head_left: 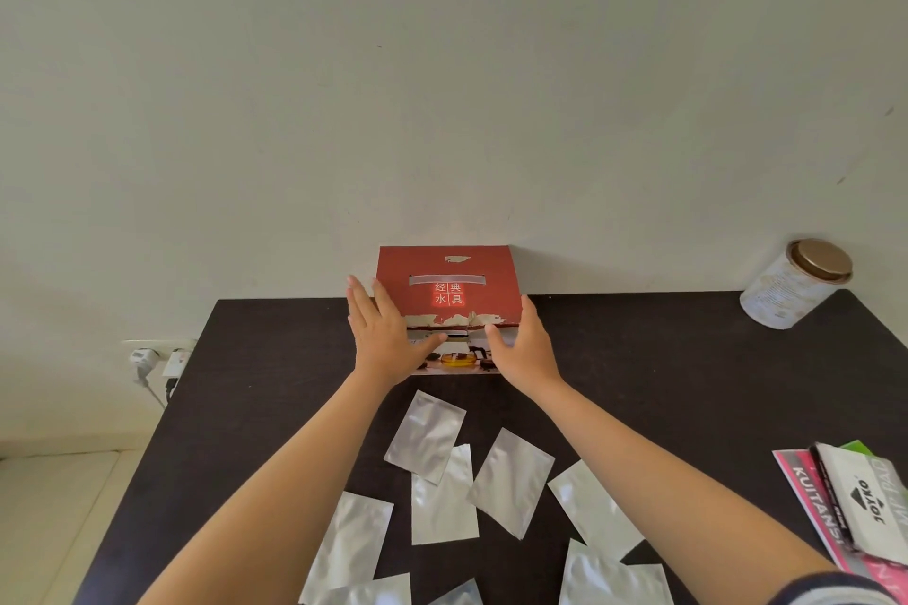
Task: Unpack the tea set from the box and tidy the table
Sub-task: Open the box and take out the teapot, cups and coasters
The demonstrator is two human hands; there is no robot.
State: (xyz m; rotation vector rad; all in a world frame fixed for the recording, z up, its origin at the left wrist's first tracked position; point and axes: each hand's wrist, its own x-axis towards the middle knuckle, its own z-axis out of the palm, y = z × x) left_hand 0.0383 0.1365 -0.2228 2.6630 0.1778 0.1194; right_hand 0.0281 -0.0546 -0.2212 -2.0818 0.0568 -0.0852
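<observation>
A red tea-set box (448, 290) with white Chinese characters and a torn front edge stands closed at the far middle of the dark table (663, 373), against the wall. My left hand (381, 334) lies flat against the box's left front corner, fingers spread. My right hand (523, 346) presses the box's right front side, thumb on its front face. Both hands touch the box without lifting it. The box's printed front panel shows a teapot picture between my hands.
Several silver foil sachets (427, 437) lie scattered on the near table between my forearms. A round tin with a gold lid (796, 283) stands at the far right. A receipt booklet and stamp-pad box (860, 501) lie at the right edge. A wall socket (157, 359) sits left.
</observation>
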